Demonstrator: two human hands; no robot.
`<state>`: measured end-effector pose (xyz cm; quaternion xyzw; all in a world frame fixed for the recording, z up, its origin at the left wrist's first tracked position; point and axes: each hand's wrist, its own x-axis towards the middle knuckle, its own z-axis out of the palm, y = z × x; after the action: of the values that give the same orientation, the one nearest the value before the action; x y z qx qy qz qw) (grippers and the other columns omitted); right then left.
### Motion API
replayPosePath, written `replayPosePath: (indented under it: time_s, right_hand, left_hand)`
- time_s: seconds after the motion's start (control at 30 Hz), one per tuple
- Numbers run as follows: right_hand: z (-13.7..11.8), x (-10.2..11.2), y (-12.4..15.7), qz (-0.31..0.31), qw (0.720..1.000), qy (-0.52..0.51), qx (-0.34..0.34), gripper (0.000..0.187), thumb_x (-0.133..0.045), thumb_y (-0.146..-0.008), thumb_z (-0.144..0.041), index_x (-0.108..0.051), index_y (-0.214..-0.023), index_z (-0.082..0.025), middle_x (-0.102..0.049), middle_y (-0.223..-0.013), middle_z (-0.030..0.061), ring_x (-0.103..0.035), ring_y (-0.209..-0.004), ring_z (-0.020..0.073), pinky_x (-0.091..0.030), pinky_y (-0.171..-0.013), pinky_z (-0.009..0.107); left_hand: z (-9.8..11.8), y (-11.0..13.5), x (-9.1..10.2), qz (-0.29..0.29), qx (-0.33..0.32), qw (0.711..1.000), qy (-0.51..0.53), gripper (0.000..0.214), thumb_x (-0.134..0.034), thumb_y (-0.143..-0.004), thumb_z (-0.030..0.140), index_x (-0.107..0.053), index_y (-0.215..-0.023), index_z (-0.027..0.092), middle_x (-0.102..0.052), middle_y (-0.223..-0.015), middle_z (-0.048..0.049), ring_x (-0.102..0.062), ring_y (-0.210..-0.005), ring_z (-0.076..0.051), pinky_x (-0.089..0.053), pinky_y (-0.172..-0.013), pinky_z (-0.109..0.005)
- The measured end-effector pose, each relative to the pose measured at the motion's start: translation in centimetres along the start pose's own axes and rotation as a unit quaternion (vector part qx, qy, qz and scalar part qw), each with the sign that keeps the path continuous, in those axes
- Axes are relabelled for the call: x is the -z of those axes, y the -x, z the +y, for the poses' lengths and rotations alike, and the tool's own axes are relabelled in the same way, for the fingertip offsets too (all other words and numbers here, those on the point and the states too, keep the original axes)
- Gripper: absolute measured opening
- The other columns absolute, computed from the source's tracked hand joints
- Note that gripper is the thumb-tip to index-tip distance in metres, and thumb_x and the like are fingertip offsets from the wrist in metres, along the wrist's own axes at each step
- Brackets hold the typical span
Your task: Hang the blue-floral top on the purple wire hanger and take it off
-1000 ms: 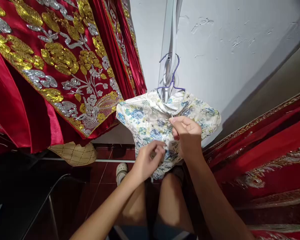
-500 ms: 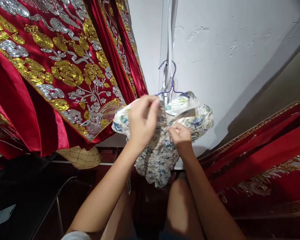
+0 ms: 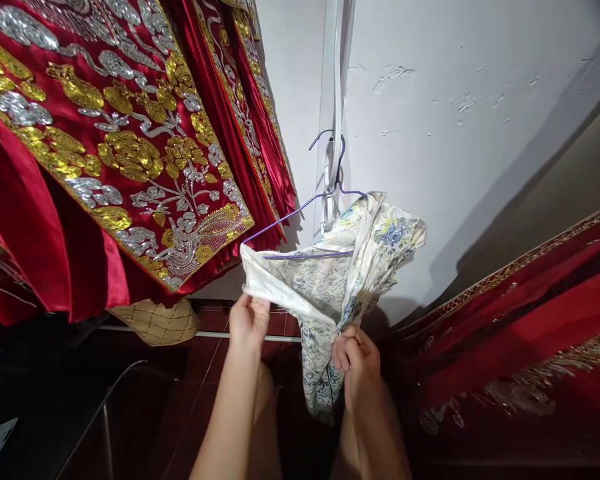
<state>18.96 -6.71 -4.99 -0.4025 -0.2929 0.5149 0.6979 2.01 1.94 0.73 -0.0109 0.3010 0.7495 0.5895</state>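
Note:
A white floral blouse (image 3: 315, 277) with blue and yellow flowers hangs from a purple wire hanger (image 3: 295, 215), its neckline gaping wide. The hanger's right arm is inside the blouse's right shoulder, while much of its left arm is bare, the tip at the blouse's left corner. My left hand (image 3: 249, 320) pinches the cloth edge at that left side, below the hanger tip. Lower down, my right hand (image 3: 356, 353) is closed on the blouse's front at the bottom of the neckline.
Red garments with gold and silver sequin embroidery (image 3: 130, 153) hang on the left. Another red garment with fringe (image 3: 530, 347) is at the right. A white wall (image 3: 455, 120) with a vertical pipe (image 3: 337, 80) stands behind. At lower left is a black surface (image 3: 55, 393).
My left hand has moved down and left, drawing the blouse's left side off the hanger arm and opening the neckline. My right hand has moved lower, still gripping the front.

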Motion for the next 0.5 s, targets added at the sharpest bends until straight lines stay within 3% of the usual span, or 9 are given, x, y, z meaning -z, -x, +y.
replayPosePath:
  time_s: [0.1, 0.17, 0.27, 0.33, 0.4, 0.5]
  right_hand:
    - [1.4, 1.8, 1.4, 0.047, 0.998, -0.021, -0.031, 0.026, -0.069, -0.072, -0.026, -0.046, -0.061, -0.022, -0.032, -0.043, -0.0104, -0.028, -0.042, 0.0069, -0.027, -0.044, 0.021]
    - [1.8, 3.4, 1.8, 0.082, 0.996, -0.012, -0.040, 0.029, -0.070, -0.070, -0.028, -0.044, -0.059, -0.022, -0.031, -0.045, -0.0101, -0.027, -0.043, 0.0067, -0.024, -0.043, 0.021]
    - [2.4, 5.8, 1.9, 0.112, 0.993, 0.011, -0.044, 0.037, -0.071, -0.068, -0.030, -0.039, -0.053, -0.021, -0.030, -0.046, -0.0092, -0.027, -0.044, 0.0068, -0.024, -0.043, 0.022]
    - [2.8, 7.0, 1.9, 0.131, 0.989, 0.033, -0.058, 0.038, -0.073, -0.066, -0.034, -0.040, -0.052, -0.021, -0.032, -0.046, -0.0088, -0.029, -0.044, 0.0071, -0.024, -0.043, 0.022]
    - [3.2, 7.5, 2.0, 0.162, 0.982, 0.061, -0.078, 0.036, -0.078, -0.063, -0.039, -0.049, -0.056, -0.020, -0.036, -0.047, -0.0085, -0.031, -0.044, 0.0077, -0.024, -0.042, 0.022]
    - [3.1, 6.6, 2.3, 0.173, 0.976, 0.118, -0.056, 0.033, -0.082, -0.062, -0.044, -0.063, -0.073, -0.020, -0.057, -0.062, -0.0037, -0.050, -0.057, 0.0129, -0.041, -0.053, 0.023]
  left_hand:
    - [-3.4, 1.4, 2.6, 0.032, 0.041, 0.998, -0.034, 0.031, -0.038, -0.097, 0.007, -0.069, -0.099, 0.009, -0.069, -0.075, -0.0074, -0.068, -0.069, -0.014, -0.056, -0.066, -0.021]
    - [-4.5, 2.3, 4.0, 0.014, 0.046, 0.997, -0.058, 0.022, -0.048, -0.095, 0.012, -0.067, -0.085, 0.012, -0.065, -0.071, -0.0041, -0.065, -0.066, -0.014, -0.054, -0.065, -0.021]
    - [-4.7, 3.6, 5.1, -0.074, 0.001, 0.991, -0.113, 0.012, -0.069, -0.084, 0.021, -0.063, -0.076, 0.015, -0.060, -0.071, 0.0006, -0.058, -0.064, -0.010, -0.050, -0.065, -0.019]
    - [-4.3, 4.6, 5.2, -0.142, -0.024, 0.976, -0.162, 0.022, -0.079, -0.076, 0.030, -0.062, -0.075, 0.016, -0.059, -0.074, 0.0015, -0.053, -0.064, -0.010, -0.047, -0.064, -0.018]
    - [-4.0, 5.7, 5.1, -0.186, -0.027, 0.960, -0.205, 0.030, -0.081, -0.075, 0.041, -0.062, -0.076, 0.017, -0.058, -0.075, 0.0009, -0.052, -0.066, -0.011, -0.045, -0.065, -0.019]
    - [-4.0, 7.8, 4.9, -0.252, -0.043, 0.921, -0.293, 0.029, -0.070, -0.085, 0.047, -0.066, -0.080, 0.019, -0.062, -0.084, -0.0028, -0.058, -0.080, -0.017, -0.047, -0.078, -0.025]
